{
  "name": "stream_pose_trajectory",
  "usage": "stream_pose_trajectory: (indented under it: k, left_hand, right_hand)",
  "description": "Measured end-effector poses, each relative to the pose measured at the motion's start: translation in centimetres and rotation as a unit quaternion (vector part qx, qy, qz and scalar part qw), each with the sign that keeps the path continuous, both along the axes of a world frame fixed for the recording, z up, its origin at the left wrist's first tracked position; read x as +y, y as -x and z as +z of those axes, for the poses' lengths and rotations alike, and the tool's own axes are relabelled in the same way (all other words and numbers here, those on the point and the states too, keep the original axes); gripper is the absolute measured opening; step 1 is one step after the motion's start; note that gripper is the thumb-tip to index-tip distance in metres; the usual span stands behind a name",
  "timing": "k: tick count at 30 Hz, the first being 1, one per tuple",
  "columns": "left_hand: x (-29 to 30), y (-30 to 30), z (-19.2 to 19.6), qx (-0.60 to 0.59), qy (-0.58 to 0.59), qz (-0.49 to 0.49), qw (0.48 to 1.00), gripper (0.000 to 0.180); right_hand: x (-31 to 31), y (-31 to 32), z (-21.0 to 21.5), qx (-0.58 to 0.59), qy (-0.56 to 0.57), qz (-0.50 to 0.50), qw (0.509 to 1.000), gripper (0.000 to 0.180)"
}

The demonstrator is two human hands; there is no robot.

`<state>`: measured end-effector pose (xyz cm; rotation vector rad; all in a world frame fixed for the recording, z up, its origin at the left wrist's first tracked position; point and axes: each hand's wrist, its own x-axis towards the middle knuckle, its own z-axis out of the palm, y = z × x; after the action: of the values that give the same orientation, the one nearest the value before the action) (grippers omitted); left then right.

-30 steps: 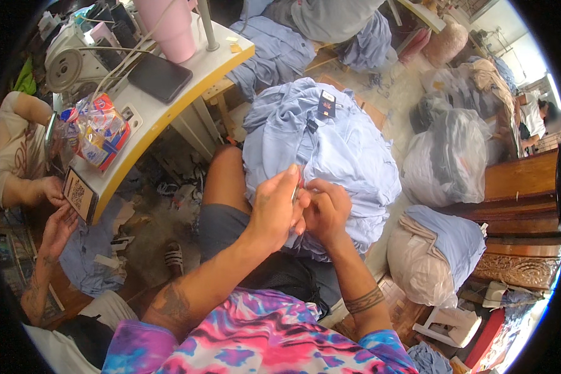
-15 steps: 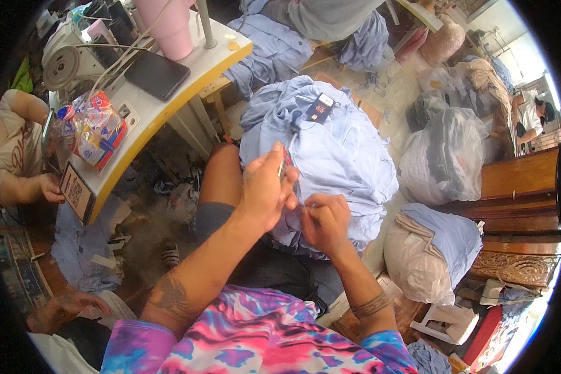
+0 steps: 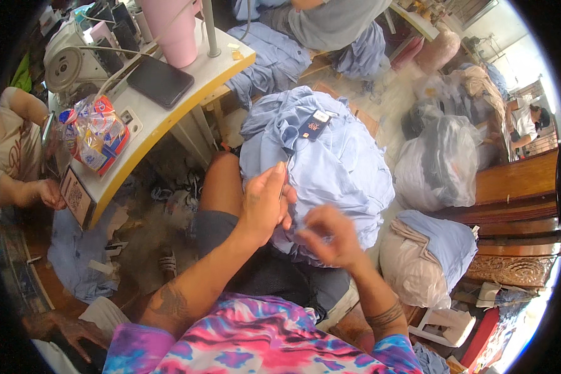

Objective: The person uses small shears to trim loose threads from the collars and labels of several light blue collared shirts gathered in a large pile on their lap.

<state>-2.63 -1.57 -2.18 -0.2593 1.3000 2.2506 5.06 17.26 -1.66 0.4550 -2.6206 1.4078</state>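
A heap of light-blue garment [image 3: 343, 168] lies on my lap, with a small dark tag [image 3: 315, 124] on top. My left hand [image 3: 265, 202] is raised against the heap's near-left side, fingers together and pinching the cloth. My right hand [image 3: 330, 237] is just right of it at the heap's lower edge. It is blurred, its fingers curled into a pinch, and I cannot make out anything between them. My bare knee [image 3: 221, 181] shows left of the heap.
A white table with a yellow edge [image 3: 168, 128] stands at the left, bearing a dark phone [image 3: 159, 81], a pink tumbler [image 3: 174, 31], a snack bag [image 3: 96, 134] and a sewing machine [image 3: 68, 59]. Another person's hand [image 3: 47, 193] is beside it. Filled plastic bags [image 3: 439, 162] stand to the right.
My hands were pressed together on the cloth. The right hand has since pulled down and to the right, away from the left. The left hand stays on the heap.
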Motion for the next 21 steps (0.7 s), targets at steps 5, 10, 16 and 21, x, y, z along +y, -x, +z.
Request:
stream_pose_trajectory:
  k: [5, 10, 16, 21]
  left_hand:
    - [0.1, -0.9, -0.1, 0.085, 0.098, -0.027, 0.991, 0.055]
    - [0.8, -1.3, -0.6, 0.106, 0.111, -0.063, 0.986, 0.056]
    - [0.2, -0.8, -1.8, 0.084, 0.062, -0.044, 0.994, 0.057]
    - [0.6, -0.8, -3.0, 0.038, -0.066, 0.009, 0.997, 0.054]
  right_hand:
    - [4.6, 13.0, 2.5, -0.179, -0.018, -0.272, 0.945, 0.047]
    - [5.0, 21.9, 1.3, -0.308, -0.132, -0.14, 0.932, 0.046]
    - [-4.5, 22.4, 9.8, -0.234, -0.004, -0.072, 0.97, 0.039]
    - [-4.5, 16.6, 9.4, -0.189, -0.012, -0.086, 0.978, 0.037]
